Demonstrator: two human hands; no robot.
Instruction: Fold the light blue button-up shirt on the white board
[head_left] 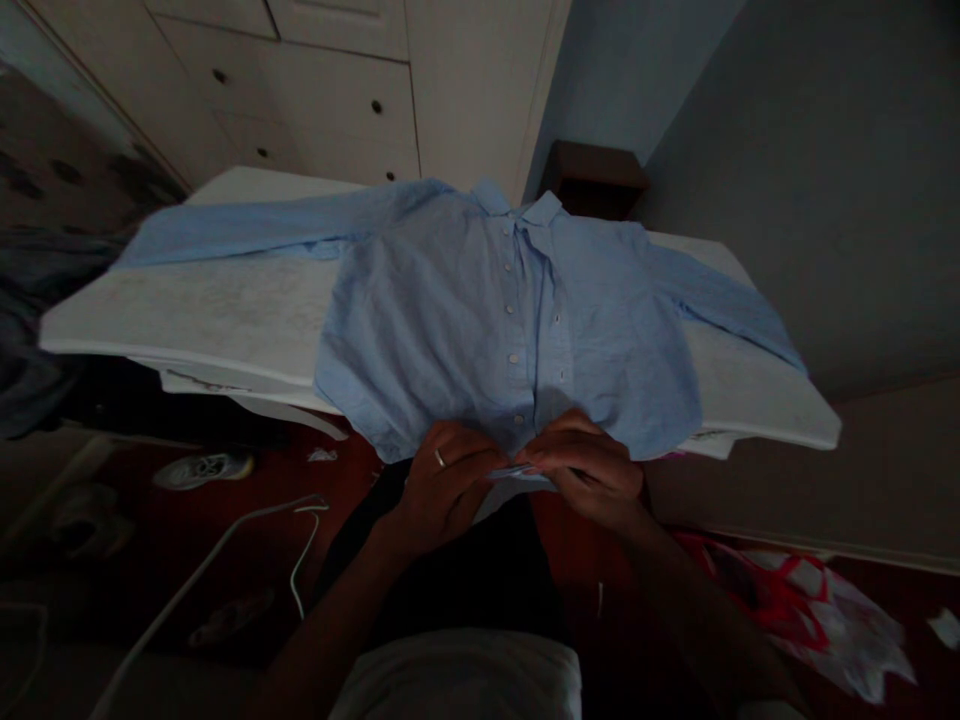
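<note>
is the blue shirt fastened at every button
No, the shirt gapes below its collar, with several buttons sitting apart from the buttonholes.

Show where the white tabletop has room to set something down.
Widest patch: the white tabletop left of the light-blue shirt, in front of the leftmost sleeve. Smaller: right of the shirt, in front of the rightmost sleeve. Crowded: the middle, under the shirt, and the near edge, where left hand and right hand hold it.
</note>
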